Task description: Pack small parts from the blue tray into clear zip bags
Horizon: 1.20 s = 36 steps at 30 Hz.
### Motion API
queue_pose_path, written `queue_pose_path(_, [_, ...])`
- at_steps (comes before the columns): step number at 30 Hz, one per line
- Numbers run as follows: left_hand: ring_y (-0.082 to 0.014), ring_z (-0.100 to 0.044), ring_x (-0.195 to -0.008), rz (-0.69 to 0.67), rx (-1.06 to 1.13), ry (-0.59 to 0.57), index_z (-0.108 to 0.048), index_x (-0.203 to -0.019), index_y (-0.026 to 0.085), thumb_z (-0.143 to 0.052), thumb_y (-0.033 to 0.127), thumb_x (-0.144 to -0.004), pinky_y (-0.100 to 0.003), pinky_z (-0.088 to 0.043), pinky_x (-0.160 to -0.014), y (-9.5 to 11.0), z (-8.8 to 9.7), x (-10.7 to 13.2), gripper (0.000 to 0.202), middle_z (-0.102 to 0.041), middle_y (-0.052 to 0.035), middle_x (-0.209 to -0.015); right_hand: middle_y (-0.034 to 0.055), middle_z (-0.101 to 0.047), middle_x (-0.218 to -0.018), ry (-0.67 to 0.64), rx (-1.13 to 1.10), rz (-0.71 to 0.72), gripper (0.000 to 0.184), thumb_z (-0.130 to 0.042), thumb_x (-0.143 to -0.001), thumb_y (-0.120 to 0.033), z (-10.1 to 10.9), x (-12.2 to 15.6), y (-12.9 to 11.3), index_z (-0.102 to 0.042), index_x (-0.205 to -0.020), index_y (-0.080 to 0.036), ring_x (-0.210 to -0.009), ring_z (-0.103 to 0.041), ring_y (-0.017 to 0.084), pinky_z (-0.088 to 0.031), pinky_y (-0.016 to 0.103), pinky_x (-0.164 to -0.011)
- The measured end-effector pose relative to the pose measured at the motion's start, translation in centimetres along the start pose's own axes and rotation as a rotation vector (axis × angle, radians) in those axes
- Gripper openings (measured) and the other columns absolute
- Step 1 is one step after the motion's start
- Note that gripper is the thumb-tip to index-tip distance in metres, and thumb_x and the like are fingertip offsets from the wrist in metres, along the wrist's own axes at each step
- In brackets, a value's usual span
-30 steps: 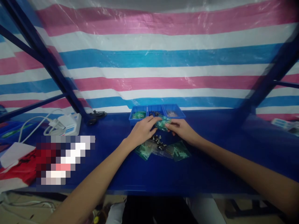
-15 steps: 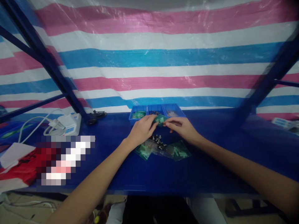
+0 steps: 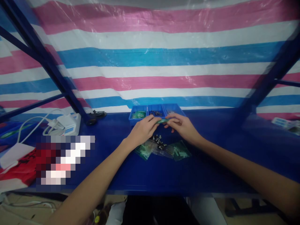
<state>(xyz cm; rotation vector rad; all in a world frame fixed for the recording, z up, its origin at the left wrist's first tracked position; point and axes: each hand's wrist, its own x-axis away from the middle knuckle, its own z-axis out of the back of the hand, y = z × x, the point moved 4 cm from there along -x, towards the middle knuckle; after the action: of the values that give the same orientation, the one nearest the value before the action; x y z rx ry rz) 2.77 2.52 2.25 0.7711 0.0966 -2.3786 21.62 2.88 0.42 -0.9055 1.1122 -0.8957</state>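
Both of my hands meet over the blue bench [image 3: 211, 162] and pinch a small green packet [image 3: 162, 121] between them. My left hand [image 3: 142, 130] grips its left end, my right hand [image 3: 181, 126] its right end. The packet is seen almost edge-on. Just below the hands lies a cluster of small dark parts [image 3: 158, 142] on clear bags [image 3: 179, 150] that hold green pieces. Behind the hands stands a blue three-compartment tray [image 3: 139, 110]; its left compartment holds green items.
A white power strip with cables [image 3: 67, 124] sits at the left, with red and white bags [image 3: 16, 164] near the left edge. Dark blue frame posts [image 3: 50, 67] rise on both sides. A striped tarp [image 3: 159, 56] hangs behind the bench.
The hands lifted the green packet slightly toward the tray and turned it from face-up to nearly edge-on.
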Motion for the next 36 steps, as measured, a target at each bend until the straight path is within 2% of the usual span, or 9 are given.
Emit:
queue_pose_path(4, [-0.0204,-0.065,-0.095,0.009,0.011,0.031,-0.06,-0.116,0.018,-0.042,0.033,-0.106,-0.033,-0.053,-0.081,-0.2,-0.1,-0.1,0.026,-0.067,-0.0073,-0.103,0.0051,-0.068,-0.078,-0.015,0.114,-0.014,0.026,-0.064,-0.088,-0.045,0.2,-0.2,0.6,-0.067,-0.089,-0.02,-0.071,-0.065,0.019,-0.051,0.031,-0.056])
queue_pose_path(8, [-0.0171,-0.066,-0.075,0.102,0.152,0.061,-0.052,-0.131,0.018,-0.049,0.029,-0.103,-0.03,-0.052,-0.071,-0.6,0.2,-0.2,0.03,-0.069,-0.0037,-0.087,0.0007,-0.056,-0.068,-0.019,0.246,0.045,0.035,-0.061,-0.09,-0.049,0.4,-0.2,0.3,-0.061,-0.069,-0.02,-0.058,-0.054,0.014,-0.049,0.031,-0.055])
queue_pose_path(12, [-0.0202,-0.068,-0.103,0.095,0.364,0.064,-0.043,-0.144,0.022,-0.06,0.021,-0.096,-0.031,-0.056,-0.08,-0.2,0.1,-0.4,0.051,-0.07,-0.0081,-0.113,0.0002,-0.055,-0.068,-0.049,0.231,0.071,0.04,-0.061,-0.091,-0.051,0.1,0.0,-0.2,-0.059,-0.065,-0.021,-0.059,-0.055,0.014,-0.05,0.032,-0.059])
queue_pose_path(15, [-0.0232,-0.063,-0.118,0.036,0.436,-0.011,-0.046,-0.143,0.025,-0.068,0.02,-0.09,-0.034,-0.058,-0.086,0.5,-0.3,-0.6,0.057,-0.064,-0.009,-0.132,0.0045,-0.064,-0.081,-0.046,0.129,0.048,0.039,-0.063,-0.089,-0.051,-0.1,0.2,-0.4,-0.063,-0.067,-0.019,-0.065,-0.06,0.015,-0.054,0.033,-0.062])
queue_pose_path(19, [-0.0239,-0.062,-0.119,0.0,0.389,-0.017,-0.049,-0.141,0.025,-0.066,0.013,-0.089,-0.038,-0.057,-0.092,0.8,-0.5,-0.5,0.056,-0.059,-0.0084,-0.138,0.012,-0.062,-0.129,-0.026,-0.052,0.014,0.032,-0.069,-0.084,-0.05,-0.4,0.4,-0.6,-0.071,-0.079,-0.019,-0.091,-0.067,0.022,-0.06,0.036,-0.065])
queue_pose_path(22, [-0.0222,-0.065,-0.111,0.037,0.361,0.012,-0.048,-0.142,0.025,-0.058,0.007,-0.09,-0.04,-0.055,-0.096,0.3,-0.5,-0.3,0.056,-0.064,-0.0079,-0.131,0.0112,-0.068,-0.115,-0.045,-0.074,0.015,0.028,-0.069,-0.085,-0.046,-0.7,0.4,-0.4,-0.072,-0.097,-0.021,-0.091,-0.067,0.022,-0.062,0.038,-0.069])
queue_pose_path(27, [-0.0219,-0.067,-0.108,0.168,0.394,0.183,-0.043,-0.145,0.024,-0.054,0.007,-0.092,-0.036,-0.057,-0.09,-0.9,-0.2,-0.2,0.057,-0.067,-0.0094,-0.12,0.0097,-0.068,-0.107,0.001,0.121,0.103,0.029,-0.065,-0.088,-0.038,-0.9,0.1,-0.6,-0.065,-0.112,-0.022,-0.087,-0.067,0.023,-0.06,0.035,-0.061])
queue_pose_path(29, [-0.0217,-0.067,-0.108,0.185,0.37,0.262,-0.045,-0.143,0.024,-0.057,0.009,-0.091,-0.035,-0.058,-0.089,-1.4,0.0,-0.3,0.056,-0.065,-0.0099,-0.123,0.0088,-0.069,-0.101,0.022,0.207,0.125,0.025,-0.061,-0.089,-0.035,-1.3,-0.5,-1.0,-0.065,-0.11,-0.021,-0.081,-0.066,0.021,-0.058,0.035,-0.06])
queue_pose_path(36, [-0.0118,-0.067,-0.071,0.4,0.238,0.489,-0.052,-0.129,0.025,-0.067,0.014,-0.087,-0.029,-0.057,-0.074,-4.2,1.3,0.4,0.045,-0.066,-0.004,-0.107,0.0053,-0.071,-0.088,0.12,0.407,0.321,0.007,-0.059,-0.087,-0.023,-4.1,-5.4,-3.8,-0.064,-0.091,-0.021,-0.082,-0.065,0.021,-0.051,0.036,-0.077])
